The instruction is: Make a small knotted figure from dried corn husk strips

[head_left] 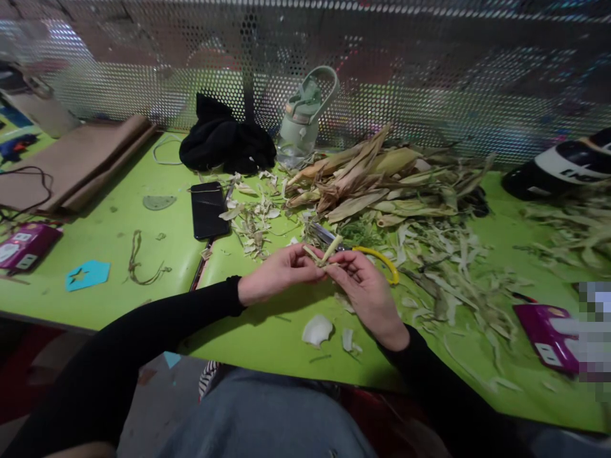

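Observation:
Between my two hands, over the green table, is a small piece of pale corn husk (pixel 332 249), folded or twisted so that two ends stick up in a V. My left hand (pixel 292 267) pinches one side of it with thumb and fingers. From the other side, my right hand (pixel 363 285) grips it, the fingertips nearly meeting the left ones. Just behind the hands lie yellow-handled scissors (pixel 387 262), their blades pointing away to the left and partly hidden. Husk scraps (pixel 317 330) lie on the table in front of my hands.
A heap of dry corn husks (pixel 377 175) fills the back middle, with shredded strips (pixel 449 273) to the right. A phone (pixel 209 210), black cloth (pixel 226 140), green bottle (pixel 300 124) and brown paper (pixel 81 159) stand or lie farther back. Purple boxes (pixel 547 334) sit toward both sides.

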`<state>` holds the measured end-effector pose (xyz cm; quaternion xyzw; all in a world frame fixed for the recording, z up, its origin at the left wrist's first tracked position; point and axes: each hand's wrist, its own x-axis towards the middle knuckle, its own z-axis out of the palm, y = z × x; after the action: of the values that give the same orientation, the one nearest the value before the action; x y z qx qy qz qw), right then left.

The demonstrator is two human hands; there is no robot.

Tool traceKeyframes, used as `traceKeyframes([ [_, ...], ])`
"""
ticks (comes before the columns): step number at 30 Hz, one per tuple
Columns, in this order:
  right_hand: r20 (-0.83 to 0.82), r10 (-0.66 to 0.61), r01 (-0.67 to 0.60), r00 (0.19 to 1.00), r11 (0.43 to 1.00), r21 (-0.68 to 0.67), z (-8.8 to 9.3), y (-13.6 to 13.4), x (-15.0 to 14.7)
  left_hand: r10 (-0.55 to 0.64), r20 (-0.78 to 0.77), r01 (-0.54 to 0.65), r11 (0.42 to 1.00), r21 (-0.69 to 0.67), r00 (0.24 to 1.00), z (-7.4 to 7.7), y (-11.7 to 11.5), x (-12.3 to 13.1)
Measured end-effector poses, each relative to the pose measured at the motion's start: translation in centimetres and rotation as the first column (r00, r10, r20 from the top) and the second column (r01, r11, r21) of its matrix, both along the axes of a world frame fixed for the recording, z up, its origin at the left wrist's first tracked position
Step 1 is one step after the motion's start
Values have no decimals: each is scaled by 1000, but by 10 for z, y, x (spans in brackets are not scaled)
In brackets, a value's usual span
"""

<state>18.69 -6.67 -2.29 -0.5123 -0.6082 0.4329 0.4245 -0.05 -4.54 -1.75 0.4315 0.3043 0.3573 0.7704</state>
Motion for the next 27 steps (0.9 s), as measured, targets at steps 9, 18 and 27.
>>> traceKeyframes([
  [9, 580, -160, -240, 799, 800, 551, 3, -6, -1, 161, -145, -149, 984, 93, 976, 3, 1, 2],
  [18, 613, -321, -351, 722, 594, 724, 6, -4, -3, 130, -468, 123, 874, 471, 874, -1, -1, -3],
  [27, 467, -382, -88, 798, 693, 716, -1, -6, -1, -15, -187, 64, 963, 262, 982, -8, -3, 0],
])
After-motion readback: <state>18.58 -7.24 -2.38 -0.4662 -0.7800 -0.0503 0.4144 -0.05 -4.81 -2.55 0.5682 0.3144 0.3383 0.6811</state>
